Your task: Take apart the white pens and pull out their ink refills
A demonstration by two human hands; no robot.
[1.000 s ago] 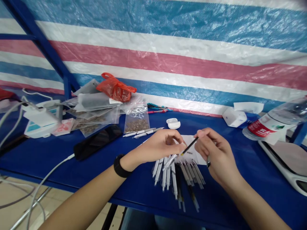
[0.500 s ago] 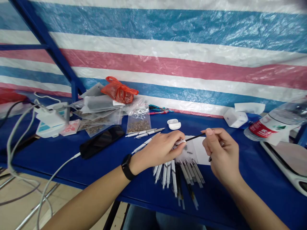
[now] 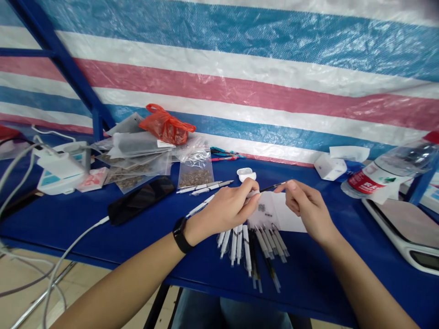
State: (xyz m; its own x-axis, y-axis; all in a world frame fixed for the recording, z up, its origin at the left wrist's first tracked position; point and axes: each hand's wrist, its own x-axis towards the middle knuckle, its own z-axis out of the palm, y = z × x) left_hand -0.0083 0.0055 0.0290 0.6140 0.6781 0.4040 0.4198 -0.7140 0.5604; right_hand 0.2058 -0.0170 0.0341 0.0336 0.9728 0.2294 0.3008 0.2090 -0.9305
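A slim black plastic pen refill (image 3: 268, 188) bridges both hands above the blue counter (image 3: 305, 276), its long axis nearly sideways. The left hand (image 3: 233, 201) has its grip closed around a mostly hidden white pen part (image 3: 253, 194) at one end; the right hand (image 3: 307, 205) pinches the other.

One left hand (image 3: 235, 203), one right hand (image 3: 306, 206), one refill (image 3: 268, 188) between them, one phone (image 3: 141, 200), one bottle (image 3: 384, 172)
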